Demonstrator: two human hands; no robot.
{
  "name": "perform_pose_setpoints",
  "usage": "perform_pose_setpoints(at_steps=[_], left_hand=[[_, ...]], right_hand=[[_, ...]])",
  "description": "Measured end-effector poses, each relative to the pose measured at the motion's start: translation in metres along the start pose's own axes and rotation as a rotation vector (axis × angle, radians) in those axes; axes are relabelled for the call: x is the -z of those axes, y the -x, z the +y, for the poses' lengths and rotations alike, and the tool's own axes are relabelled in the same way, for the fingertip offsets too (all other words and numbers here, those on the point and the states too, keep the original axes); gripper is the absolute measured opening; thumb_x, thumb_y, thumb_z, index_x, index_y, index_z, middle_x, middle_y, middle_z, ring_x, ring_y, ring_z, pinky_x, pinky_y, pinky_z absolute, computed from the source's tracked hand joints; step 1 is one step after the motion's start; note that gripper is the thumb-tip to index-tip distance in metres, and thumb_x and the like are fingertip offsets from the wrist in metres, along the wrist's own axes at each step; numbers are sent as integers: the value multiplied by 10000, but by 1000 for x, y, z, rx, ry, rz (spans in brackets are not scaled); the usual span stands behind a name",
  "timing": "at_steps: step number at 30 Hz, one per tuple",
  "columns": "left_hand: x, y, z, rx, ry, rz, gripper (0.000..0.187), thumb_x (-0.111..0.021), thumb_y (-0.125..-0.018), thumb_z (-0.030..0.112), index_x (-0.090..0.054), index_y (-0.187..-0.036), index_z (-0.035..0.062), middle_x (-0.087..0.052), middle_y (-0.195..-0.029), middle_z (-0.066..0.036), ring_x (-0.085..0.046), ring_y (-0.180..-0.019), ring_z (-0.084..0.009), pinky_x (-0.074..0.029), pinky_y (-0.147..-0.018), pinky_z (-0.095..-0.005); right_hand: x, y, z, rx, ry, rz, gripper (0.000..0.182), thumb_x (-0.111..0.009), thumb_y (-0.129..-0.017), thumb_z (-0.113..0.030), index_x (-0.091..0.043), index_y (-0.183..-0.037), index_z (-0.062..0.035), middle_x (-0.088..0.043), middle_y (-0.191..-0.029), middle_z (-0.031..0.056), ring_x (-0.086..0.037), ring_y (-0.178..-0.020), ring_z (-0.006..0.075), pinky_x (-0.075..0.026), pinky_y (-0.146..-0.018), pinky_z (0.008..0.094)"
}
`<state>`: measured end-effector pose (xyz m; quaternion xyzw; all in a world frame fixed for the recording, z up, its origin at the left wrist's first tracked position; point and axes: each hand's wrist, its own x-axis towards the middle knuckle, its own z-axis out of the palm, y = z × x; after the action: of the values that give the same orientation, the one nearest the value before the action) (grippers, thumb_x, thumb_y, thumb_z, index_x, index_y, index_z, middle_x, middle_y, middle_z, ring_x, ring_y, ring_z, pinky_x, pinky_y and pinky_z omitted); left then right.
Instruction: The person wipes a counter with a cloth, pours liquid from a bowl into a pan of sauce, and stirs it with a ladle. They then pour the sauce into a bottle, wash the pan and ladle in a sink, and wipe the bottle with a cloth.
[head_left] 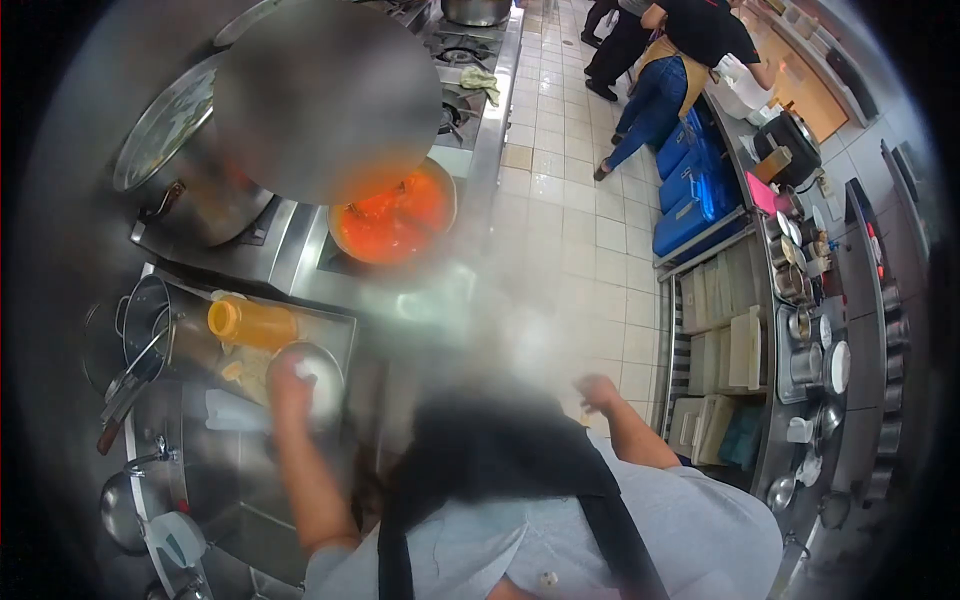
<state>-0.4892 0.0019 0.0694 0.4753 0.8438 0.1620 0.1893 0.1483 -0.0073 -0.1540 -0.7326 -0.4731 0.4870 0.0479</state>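
Observation:
My left hand point(291, 388) is over a round bowl of white contents point(325, 388) on the steel counter, at the left. Its fingers look closed around something small and white, too blurred to name. Beside the bowl lies an orange-yellow plastic jar point(252, 322) on its side. My right hand point(599, 393) hangs over the floor away from any object, fingers loosely apart and nothing in them. A pan of bright red-orange sauce point(392, 222) sits on the stove ahead, partly hidden by a blurred grey round shape point(325, 100).
A large stockpot point(190, 170) stands left of the pan. Pots with handled utensils point(140, 340) and a sink tap point(150, 452) are at far left. Two people point(665, 80) stand ahead on the tiled floor. Shelves with blue bins point(690, 200) and a counter of metal containers point(795, 265) line the right.

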Motion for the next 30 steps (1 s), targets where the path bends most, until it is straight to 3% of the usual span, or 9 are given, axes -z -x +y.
perform_pose_setpoints(at_steps=[3, 6, 8, 10, 12, 14, 15, 18, 30], left_hand=[[11, 12, 17, -181, -76, -83, 730, -815, -574, 120, -564, -1259, 86, -500, -1291, -207, -471, -1217, -372, -406, -1035, -416], [-27, 8, -3, -140, -263, -70, 792, -824, -554, 168, -535, -1289, 106, -528, -1244, -217, -504, -1173, -389, -428, -1004, -430], [-38, 1, -19, -122, -280, -40, 775, -813, -565, 175, -528, -1284, 130, -531, -1231, -226, -527, -1136, -399, -444, -982, -442], [-31, 5, -8, -65, -238, -37, 701, -785, -598, 158, -540, -1255, 139, -530, -1231, -232, -541, -1115, -404, -456, -966, -452], [-19, 8, 9, -25, -236, -107, 631, -762, -625, 141, -557, -1223, 134, -522, -1250, -226, -538, -1123, -407, -460, -962, -457], [-21, 8, 10, -23, -232, -136, 540, -737, -652, 127, -584, -1170, 122, -534, -1246, -216, -542, -1122, -404, -463, -951, -457], [-22, 8, 10, -43, -225, -119, 477, -721, -669, 118, -604, -1131, 113, -551, -1228, -213, -551, -1113, -401, -467, -939, -456], [-27, 3, 4, 1, -252, -142, 339, -667, -707, 89, -636, -1045, 98, -605, -1133, -210, -585, -1052, -392, -475, -900, -454], [7, 15, 1, -132, -15, 45, 447, -672, -707, 55, -626, -1145, 127, -595, -1184, -154, -555, -1121, -336, -454, -957, -417]], right_hand=[[12, 35, 10, -330, 149, -186, 452, -582, -911, -350, -546, -1198, -2, -633, -1035, 145, -678, -841, 284, -566, -617, 418], [27, 69, 22, -249, 78, -99, 408, -632, -879, -375, -617, -743, 8, -598, -676, 132, -543, -495, 264, -466, -485, 400], [34, 31, 105, 891, 847, -62, 361, -640, -885, -326, -605, -749, 7, -518, -627, 93, -494, -506, 216, -431, -449, 355], [44, 52, 40, -97, 231, -268, 288, -645, -876, -291, -616, -808, -13, -558, -669, 99, -558, -601, 209, -459, -526, 363], [47, 45, 54, -76, -231, -250, 281, -637, -879, -285, -617, -842, -7, -618, -737, 101, -620, -713, 217, -475, -578, 389], [48, 42, 13, 339, 459, -214, 334, -612, -897, -278, -621, -1009, 37, -668, -849, 142, -658, -833, 248, -506, -632, 387], [48, 63, -25, -39, 5, -141, 441, -585, -920, -267, -552, -1203, 69, -654, -1026, 203, -652, -932, 314, -522, -737, 400], [46, 52, -50, -122, -96, -217, 546, -571, -931, -288, -452, -1335, 59, -582, -1202, 242, -627, -1007, 386, -509, -822, 446], [46, 23, -5, 203, 252, -236, 325, -610, -897, -292, -599, -1056, -8, -644, -874, 138, -627, -794, 289, -462, -598, 381]])
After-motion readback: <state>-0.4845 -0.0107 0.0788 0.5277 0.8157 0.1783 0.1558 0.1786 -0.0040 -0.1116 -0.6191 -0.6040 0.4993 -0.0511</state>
